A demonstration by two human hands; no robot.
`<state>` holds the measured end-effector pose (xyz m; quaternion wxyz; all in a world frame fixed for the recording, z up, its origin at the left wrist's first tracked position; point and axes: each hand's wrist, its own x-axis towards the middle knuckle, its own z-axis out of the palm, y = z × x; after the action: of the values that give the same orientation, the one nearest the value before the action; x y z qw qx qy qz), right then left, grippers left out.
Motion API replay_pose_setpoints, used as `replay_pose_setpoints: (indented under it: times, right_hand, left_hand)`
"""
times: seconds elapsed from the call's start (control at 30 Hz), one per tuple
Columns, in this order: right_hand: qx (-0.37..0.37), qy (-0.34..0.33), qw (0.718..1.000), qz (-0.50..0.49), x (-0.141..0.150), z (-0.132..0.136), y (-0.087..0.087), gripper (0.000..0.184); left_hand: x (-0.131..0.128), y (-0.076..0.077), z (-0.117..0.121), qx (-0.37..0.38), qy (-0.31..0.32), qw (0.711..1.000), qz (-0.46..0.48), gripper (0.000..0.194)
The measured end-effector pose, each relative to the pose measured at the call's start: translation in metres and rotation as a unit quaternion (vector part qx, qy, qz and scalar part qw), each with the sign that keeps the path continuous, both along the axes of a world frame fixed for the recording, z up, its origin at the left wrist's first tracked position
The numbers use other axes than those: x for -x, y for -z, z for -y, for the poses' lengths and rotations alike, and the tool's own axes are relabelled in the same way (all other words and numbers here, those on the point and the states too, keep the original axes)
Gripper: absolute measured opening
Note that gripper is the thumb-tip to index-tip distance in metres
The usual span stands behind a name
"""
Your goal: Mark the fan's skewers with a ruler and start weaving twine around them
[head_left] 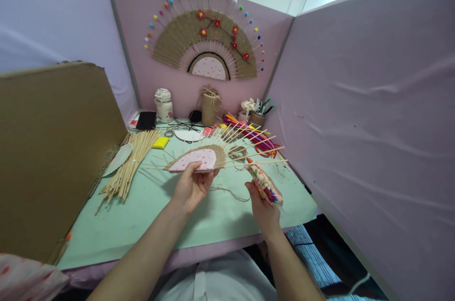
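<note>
My left hand (196, 186) grips the lower edge of a half-round fan base (199, 159), raised above the table. Pink fabric with red spots covers its middle, and a band of brown twine runs around it. Thin wooden sticks (258, 143) spread outward from the curved edge. In my right hand (265, 211) is a hot glue gun (263, 181) wrapped in floral material. Its orange tip points up and left, close to the lowest sticks on the right; whether it touches one I cannot tell. A length of twine (231, 192) lies beneath on the table.
A bundle of sticks (131, 163) with a white half-round piece (121, 159) lies at left, beside a cardboard sheet (53, 149). Behind stand a white jar (164, 105), a twine spool (211, 107) and a pen cup (258, 119). A finished fan (209, 38) hangs on the back panel.
</note>
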<state>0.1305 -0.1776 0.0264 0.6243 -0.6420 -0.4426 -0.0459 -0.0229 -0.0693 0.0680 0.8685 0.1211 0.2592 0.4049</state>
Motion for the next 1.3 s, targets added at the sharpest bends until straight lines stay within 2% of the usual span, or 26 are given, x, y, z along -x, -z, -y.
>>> replay_pose_setpoints:
  times: [0.43,0.6,0.8,0.93,1.07,1.13,1.17,1.23,1.3]
  right_hand:
    - [0.0,0.001,1.0,0.009,-0.001,0.0,0.008,0.02]
    - [0.001,-0.011,1.0,0.009,0.001,0.0,0.005,0.019]
    - [0.02,-0.013,0.997,-0.067,-0.001,0.001,0.003,0.027]
    - [0.049,-0.022,0.993,-0.102,-0.012,-0.001,0.008,0.029]
    - [0.061,0.016,0.996,-0.066,-0.046,-0.006,0.015,0.038]
    - [0.13,0.039,0.99,-0.024,-0.072,-0.009,0.019,0.042]
    - [0.2,0.062,0.978,-0.002,-0.085,-0.009,0.021,0.043]
    - [0.349,0.119,0.928,0.046,-0.109,-0.008,0.026,0.04]
    - [0.455,0.165,0.87,0.093,-0.126,-0.005,0.03,0.039]
  left_hand:
    - [0.001,-0.001,-0.001,0.001,0.003,1.0,0.0,0.017]
    - [0.002,0.0,-0.001,0.001,0.005,1.0,0.0,0.017]
    - [0.003,-0.002,-0.001,0.005,0.008,1.0,-0.004,0.015]
    - [0.004,-0.003,-0.001,0.001,0.004,1.0,-0.003,0.016]
    - [0.004,-0.002,-0.006,-0.013,-0.003,1.0,-0.005,0.018]
    - [0.002,0.0,-0.01,-0.021,-0.007,1.0,-0.007,0.019]
    - [0.001,0.001,-0.013,-0.024,-0.01,1.0,-0.007,0.02]
    - [-0.002,0.004,-0.018,-0.029,-0.013,1.0,-0.003,0.021]
    - [-0.005,0.007,-0.023,-0.032,-0.014,0.999,0.0,0.021]
